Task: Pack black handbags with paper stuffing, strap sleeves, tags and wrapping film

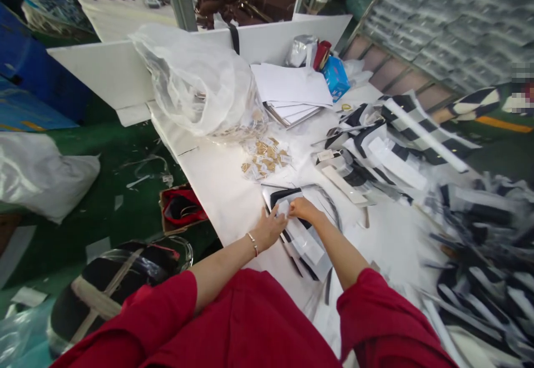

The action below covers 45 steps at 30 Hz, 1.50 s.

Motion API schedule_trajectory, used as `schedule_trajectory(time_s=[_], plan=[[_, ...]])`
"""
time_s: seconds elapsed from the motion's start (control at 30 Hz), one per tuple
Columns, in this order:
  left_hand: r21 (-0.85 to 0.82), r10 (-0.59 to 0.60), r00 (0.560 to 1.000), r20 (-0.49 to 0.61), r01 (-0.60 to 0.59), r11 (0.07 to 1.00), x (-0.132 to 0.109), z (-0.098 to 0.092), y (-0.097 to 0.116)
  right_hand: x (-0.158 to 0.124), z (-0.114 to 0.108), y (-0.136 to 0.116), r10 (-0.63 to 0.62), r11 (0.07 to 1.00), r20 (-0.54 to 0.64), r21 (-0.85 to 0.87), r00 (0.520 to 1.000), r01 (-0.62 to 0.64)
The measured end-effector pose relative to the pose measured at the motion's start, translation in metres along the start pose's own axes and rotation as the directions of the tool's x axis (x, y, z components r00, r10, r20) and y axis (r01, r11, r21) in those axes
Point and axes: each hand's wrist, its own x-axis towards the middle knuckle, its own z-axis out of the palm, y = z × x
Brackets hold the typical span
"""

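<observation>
A flat black-and-white checked bag (306, 243) with white sheet on it lies on the table in front of me. My left hand (270, 228) rests on its upper left part, fingers stretched out and spread. Between both hands sits a small whitish piece (283, 208), paper or plastic, on the bag's dark top. My right hand (303, 210) is closed in a pinch at the right edge of that piece; what its fingertips hold is hidden. A dark strap (334, 204) curves along the bag's right side.
Beyond the bag lies a heap of small tan tags in clear wrap (267, 158). Behind stand a large translucent plastic bag (204, 84), stacked white sheets (294, 87) and a blue box (336, 79). More checked bags (371, 159) pile up at right. A person's sleeve (475, 104) shows far right.
</observation>
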Motion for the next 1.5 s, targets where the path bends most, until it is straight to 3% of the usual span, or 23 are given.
schedule_trajectory(time_s=[0.17,0.33,0.5,0.6,0.7,0.8,0.9,1.03,1.17,1.23,1.37,1.43,1.5], plan=[[-0.011,0.018,0.999,0.050,-0.017,1.000,0.001,-0.008,-0.003,0.001,-0.003,-0.002,0.033,0.990,-0.036,-0.139,0.999,-0.038],[0.010,0.059,0.997,0.042,-0.059,0.998,0.002,-0.015,-0.006,-0.013,-0.009,0.014,0.076,0.968,-0.229,-0.217,0.971,-0.127],[0.042,0.103,0.994,0.018,-0.104,0.994,0.003,-0.016,-0.009,-0.026,0.018,0.040,0.248,0.969,-0.347,0.097,0.904,-0.229],[0.054,0.149,0.989,-0.002,-0.149,0.987,0.007,-0.014,-0.012,-0.030,0.043,0.040,0.390,0.918,-0.317,0.209,0.865,-0.338],[0.054,0.212,0.977,-0.005,-0.212,0.976,0.013,-0.016,-0.019,-0.031,0.050,0.030,0.499,0.865,-0.303,0.231,0.812,-0.446],[0.036,0.255,0.966,0.036,-0.257,0.966,0.022,-0.024,-0.029,-0.033,0.041,0.016,0.438,0.897,-0.449,0.155,0.779,-0.415],[-0.003,0.292,0.951,0.098,-0.293,0.956,0.032,-0.033,-0.041,-0.040,0.045,-0.006,0.304,0.950,-0.594,0.124,0.745,-0.288],[-0.091,0.302,0.936,0.181,-0.290,0.953,0.042,-0.040,-0.052,-0.056,0.099,-0.027,0.139,0.990,-0.689,0.081,0.711,-0.116],[-0.221,0.308,0.911,0.273,-0.252,0.942,0.033,-0.039,-0.057,-0.071,0.157,-0.023,0.011,1.000,-0.689,0.007,0.725,-0.009],[-0.303,0.378,0.884,0.277,-0.293,0.907,0.022,-0.036,-0.062,-0.076,0.170,-0.020,0.032,0.999,-0.707,0.032,0.707,-0.013],[-0.551,0.517,0.813,0.266,-0.312,0.774,0.010,-0.035,-0.079,-0.078,0.175,-0.025,0.098,0.995,-0.795,0.060,0.598,-0.083],[-0.609,0.445,0.857,0.261,-0.212,0.765,0.020,-0.040,-0.090,-0.077,0.175,-0.030,0.075,0.996,-0.810,0.028,0.581,-0.089],[-0.561,0.232,0.945,0.232,-0.065,0.826,0.041,-0.047,-0.104,-0.075,0.175,-0.033,0.067,0.996,-0.810,0.017,0.583,-0.090]])
